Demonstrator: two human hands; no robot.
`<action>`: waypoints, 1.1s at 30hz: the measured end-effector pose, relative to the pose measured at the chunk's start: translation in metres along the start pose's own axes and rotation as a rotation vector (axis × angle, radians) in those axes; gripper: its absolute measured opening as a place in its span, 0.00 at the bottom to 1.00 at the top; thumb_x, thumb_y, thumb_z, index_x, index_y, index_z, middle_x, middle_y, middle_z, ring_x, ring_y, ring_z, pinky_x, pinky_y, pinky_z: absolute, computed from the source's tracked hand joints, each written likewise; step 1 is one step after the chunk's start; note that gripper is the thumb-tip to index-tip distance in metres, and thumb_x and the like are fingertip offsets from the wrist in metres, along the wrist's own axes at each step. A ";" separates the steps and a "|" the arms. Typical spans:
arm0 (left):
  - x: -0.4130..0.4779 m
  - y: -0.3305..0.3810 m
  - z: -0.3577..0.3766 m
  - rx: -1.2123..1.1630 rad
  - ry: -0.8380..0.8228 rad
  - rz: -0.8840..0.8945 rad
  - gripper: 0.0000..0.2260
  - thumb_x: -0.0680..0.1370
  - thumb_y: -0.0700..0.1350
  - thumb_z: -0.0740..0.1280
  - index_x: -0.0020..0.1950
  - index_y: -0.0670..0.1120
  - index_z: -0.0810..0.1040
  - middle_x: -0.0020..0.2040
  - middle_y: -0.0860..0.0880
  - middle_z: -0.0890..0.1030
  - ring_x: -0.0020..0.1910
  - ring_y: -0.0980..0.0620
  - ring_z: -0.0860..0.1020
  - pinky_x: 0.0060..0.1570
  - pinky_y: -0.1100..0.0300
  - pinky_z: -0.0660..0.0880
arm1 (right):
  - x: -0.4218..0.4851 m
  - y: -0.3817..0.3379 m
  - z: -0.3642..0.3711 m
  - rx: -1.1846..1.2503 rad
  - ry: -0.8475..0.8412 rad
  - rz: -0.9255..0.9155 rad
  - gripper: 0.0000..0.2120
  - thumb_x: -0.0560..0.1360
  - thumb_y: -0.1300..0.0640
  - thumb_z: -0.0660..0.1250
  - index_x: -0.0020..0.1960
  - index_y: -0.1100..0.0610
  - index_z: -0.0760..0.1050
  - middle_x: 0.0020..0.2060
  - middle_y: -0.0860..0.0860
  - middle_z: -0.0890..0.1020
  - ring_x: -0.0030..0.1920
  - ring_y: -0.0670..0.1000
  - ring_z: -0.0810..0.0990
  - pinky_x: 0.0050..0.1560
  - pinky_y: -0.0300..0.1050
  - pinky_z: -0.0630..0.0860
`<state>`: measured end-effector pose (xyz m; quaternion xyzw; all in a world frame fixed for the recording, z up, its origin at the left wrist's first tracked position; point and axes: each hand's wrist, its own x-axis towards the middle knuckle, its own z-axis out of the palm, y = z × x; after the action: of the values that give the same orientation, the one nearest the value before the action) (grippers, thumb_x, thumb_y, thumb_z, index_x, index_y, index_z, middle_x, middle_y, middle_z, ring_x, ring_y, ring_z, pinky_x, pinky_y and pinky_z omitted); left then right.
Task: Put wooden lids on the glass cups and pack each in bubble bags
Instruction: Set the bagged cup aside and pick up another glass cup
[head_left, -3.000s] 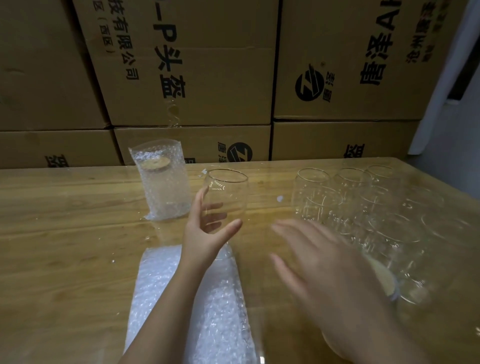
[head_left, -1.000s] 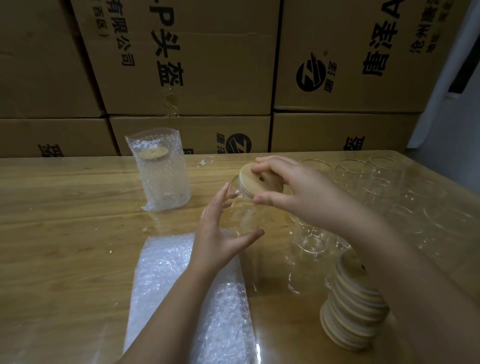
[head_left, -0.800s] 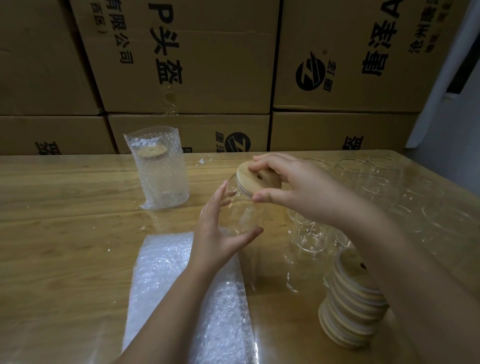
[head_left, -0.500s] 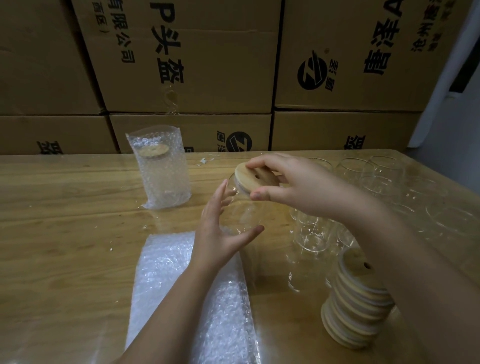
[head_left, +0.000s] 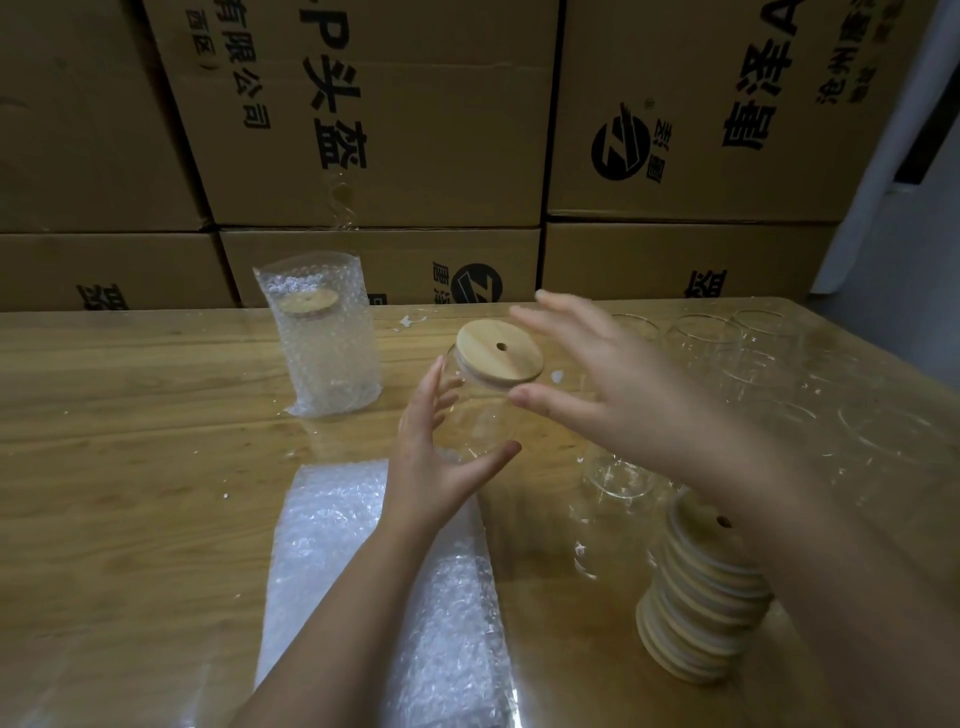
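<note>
- The left hand (head_left: 431, 467) grips the glass cup (head_left: 480, 415) from its left side, with the fingers behind the glass and the thumb low in front.
- The wooden lid (head_left: 498, 358) sits on top of the cup.
- The right hand (head_left: 623, 395) is open with spread fingers, just right of the cup and holding nothing.
- A flat bubble bag (head_left: 363, 545) lies in front of the cup.
- A stack of lids (head_left: 701, 597) stands at the cup's near right.

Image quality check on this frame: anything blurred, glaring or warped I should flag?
Head view: dim, warm light; the right hand is smeared by motion, while the left hand, the glass cup it holds and the wooden lid are sharp. Head view: glare on the glossy table, bright highlights on the bubble bags. Head view: wide-angle bending tilts the cartons; empty cups at right blend together.
</note>
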<state>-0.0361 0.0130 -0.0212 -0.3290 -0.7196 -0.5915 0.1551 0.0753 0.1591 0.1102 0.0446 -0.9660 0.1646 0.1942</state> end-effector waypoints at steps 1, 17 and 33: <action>0.000 0.000 0.000 -0.008 0.005 -0.011 0.44 0.62 0.63 0.75 0.73 0.66 0.55 0.65 0.61 0.72 0.63 0.59 0.73 0.61 0.67 0.69 | -0.015 0.003 -0.004 0.001 0.113 -0.023 0.30 0.75 0.35 0.57 0.74 0.40 0.58 0.73 0.37 0.59 0.68 0.39 0.64 0.65 0.37 0.63; 0.000 0.001 0.000 -0.026 0.002 -0.062 0.43 0.60 0.67 0.74 0.69 0.74 0.53 0.62 0.69 0.70 0.63 0.65 0.72 0.59 0.69 0.68 | -0.172 0.068 0.097 0.192 0.009 0.770 0.41 0.62 0.49 0.80 0.67 0.60 0.65 0.57 0.52 0.69 0.65 0.53 0.70 0.59 0.45 0.68; 0.000 0.004 -0.003 0.050 0.052 -0.079 0.40 0.58 0.69 0.74 0.64 0.76 0.56 0.63 0.71 0.68 0.64 0.62 0.70 0.61 0.65 0.66 | -0.155 0.020 0.092 0.029 0.434 0.531 0.22 0.63 0.53 0.78 0.51 0.59 0.74 0.44 0.54 0.76 0.39 0.43 0.73 0.33 0.39 0.68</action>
<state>-0.0341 0.0102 -0.0176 -0.2806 -0.7424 -0.5874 0.1585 0.1821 0.1504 -0.0361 -0.2419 -0.8775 0.2288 0.3451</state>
